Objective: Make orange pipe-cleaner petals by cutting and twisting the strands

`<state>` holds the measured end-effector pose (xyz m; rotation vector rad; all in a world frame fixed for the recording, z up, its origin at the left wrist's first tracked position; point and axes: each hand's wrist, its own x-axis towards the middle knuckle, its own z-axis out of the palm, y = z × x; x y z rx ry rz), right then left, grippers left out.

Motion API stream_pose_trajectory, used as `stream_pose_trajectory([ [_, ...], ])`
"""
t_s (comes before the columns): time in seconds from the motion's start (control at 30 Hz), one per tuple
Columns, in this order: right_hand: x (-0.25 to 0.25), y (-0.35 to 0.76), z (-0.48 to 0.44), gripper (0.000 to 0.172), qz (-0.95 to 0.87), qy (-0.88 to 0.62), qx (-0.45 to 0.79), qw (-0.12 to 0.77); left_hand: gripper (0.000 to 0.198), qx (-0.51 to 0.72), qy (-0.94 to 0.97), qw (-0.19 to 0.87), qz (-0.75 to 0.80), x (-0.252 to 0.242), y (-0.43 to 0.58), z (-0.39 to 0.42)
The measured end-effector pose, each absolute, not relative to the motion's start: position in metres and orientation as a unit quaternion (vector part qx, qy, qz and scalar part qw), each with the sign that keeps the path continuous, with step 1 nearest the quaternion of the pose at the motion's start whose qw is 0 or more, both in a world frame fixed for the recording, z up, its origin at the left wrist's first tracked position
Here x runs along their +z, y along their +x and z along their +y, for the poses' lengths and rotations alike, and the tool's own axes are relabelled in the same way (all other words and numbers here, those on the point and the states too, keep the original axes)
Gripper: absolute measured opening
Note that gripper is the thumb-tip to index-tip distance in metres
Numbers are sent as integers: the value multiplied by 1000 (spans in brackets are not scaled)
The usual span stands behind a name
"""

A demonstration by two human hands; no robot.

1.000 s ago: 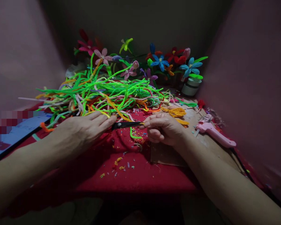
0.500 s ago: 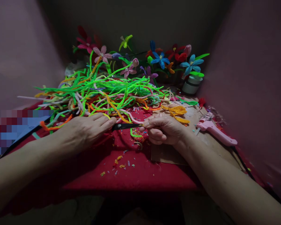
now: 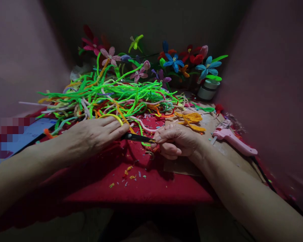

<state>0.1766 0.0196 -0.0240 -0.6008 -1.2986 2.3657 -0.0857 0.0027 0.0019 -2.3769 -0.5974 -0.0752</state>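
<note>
My left hand is closed around a pair of scissors, palm down, and hides most of the handles. The dark blades point right and look nearly together. At their tip, my right hand pinches a tiny yellowish piece between thumb and fingertips; its exact kind is too small to make out. Behind both hands spreads a tangled heap of pipe cleaners, mostly bright green, with orange, pink and white ones. Beyond my right hand lies a bundle of orange-yellow pipe cleaners.
A pink glue gun rests on brown cardboard at the right. Pipe-cleaner flowers line the back, near a white jar. A phone-like screen lies at left. Fuzzy clippings dot the red cloth.
The scissors' tip has dipped slightly beside my right fingertips, so the blades slant more. My left hand has shifted a little up and right. My right hand keeps its pinch.
</note>
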Motion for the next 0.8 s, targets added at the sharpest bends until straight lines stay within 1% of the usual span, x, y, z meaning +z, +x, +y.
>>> stream_pose_trajectory([
  [0.2, -26, 177, 20, 19, -453, -207, 852, 164, 36, -26, -908, 354, -223, 2, -85, 2],
  [0.37, -26, 175, 20, 14, -451, -207, 853, 160, 37, -21, -909, 352, -222, 0, -84, 3],
  [0.67, -28, 176, 21, 16, -453, -210, 849, 175, 34, -44, -909, 351, -223, -3, -82, 4],
  [0.8, -27, 177, 22, 15, -453, -231, 838, 196, 36, -50, -917, 314, -240, -7, -89, 3],
])
